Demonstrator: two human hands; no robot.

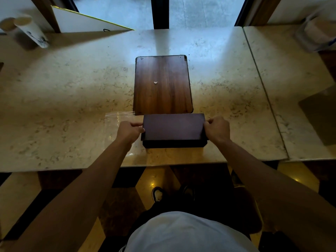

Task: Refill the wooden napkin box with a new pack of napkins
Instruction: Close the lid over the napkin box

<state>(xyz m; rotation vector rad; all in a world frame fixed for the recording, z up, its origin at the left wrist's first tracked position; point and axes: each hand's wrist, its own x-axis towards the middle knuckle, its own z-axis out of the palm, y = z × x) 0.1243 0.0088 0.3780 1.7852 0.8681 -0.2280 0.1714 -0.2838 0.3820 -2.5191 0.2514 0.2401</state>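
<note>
The left hand (130, 130) and right hand (217, 129) are gripping the two ends of the dark wooden box (173, 130), which is sitting near the desk's (72, 88) front edge. A wooden board (161, 84) is lying just behind it, and clear plastic wrap (118, 120) is lying under the left hand.

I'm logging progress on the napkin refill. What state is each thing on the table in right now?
Wooden napkin box: on the table near its front edge, solid face up, gripped at both ends.
Left hand: closed on the box's left end.
Right hand: closed on its right end.
Wooden panel: flat behind the box, untouched.
Clear plastic wrapper: flat, empty, partly under the left hand.
Paper cup: upright, far left.
</note>
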